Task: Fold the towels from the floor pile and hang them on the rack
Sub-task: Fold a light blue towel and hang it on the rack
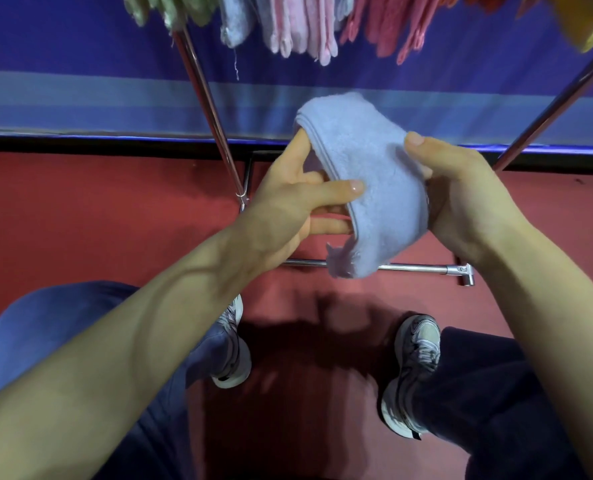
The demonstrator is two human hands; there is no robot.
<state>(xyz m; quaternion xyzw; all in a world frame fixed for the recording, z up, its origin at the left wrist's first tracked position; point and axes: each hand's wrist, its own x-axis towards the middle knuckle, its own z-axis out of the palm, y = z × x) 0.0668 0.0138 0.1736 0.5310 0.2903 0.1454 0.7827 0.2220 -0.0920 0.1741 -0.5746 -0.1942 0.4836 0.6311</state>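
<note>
Both hands are on one small lavender towel (pixel 368 188), held in the air at mid-frame, in front of the rack (pixel 206 102) and above its lower crossbar (pixel 420 268). The towel is already doubled over. The folded hem runs down the left side, and a frayed corner hangs loose at the bottom.

Left hand (pixel 288 206): grip closed on the towel, thumb pressed on the top face, lower fingers under it, index finger straight along the hem. Reads as pinning the fold line so the layers don't slip.

Right hand (pixel 461 199): grip closed on the opposite edge, thumb over the top, fingers wrapped behind. Holding both sides pulls the cloth fairly flat. My guess is the fold is being squared up before it goes over a rail.

Rack: the chrome legs run down to the floor. The top rail is out of frame. Only the hung towels show at the upper edge: green (pixel 170 8), pale blue (pixel 234 22), pink (pixel 302 26), coral (pixel 392 26), something yellow-orange (pixel 586 22) far right. They hang close together, and I can't see a free gap from here.

Surface: red floor (pixel 97 209), matte, with a shadow between two grey sneakers (pixel 413 372). The floor pile is not in view. Behind the rack is a blue wall (pixel 80 57) with a lighter band and a black strip at its foot. The person is standing, in blue jeans.
</note>
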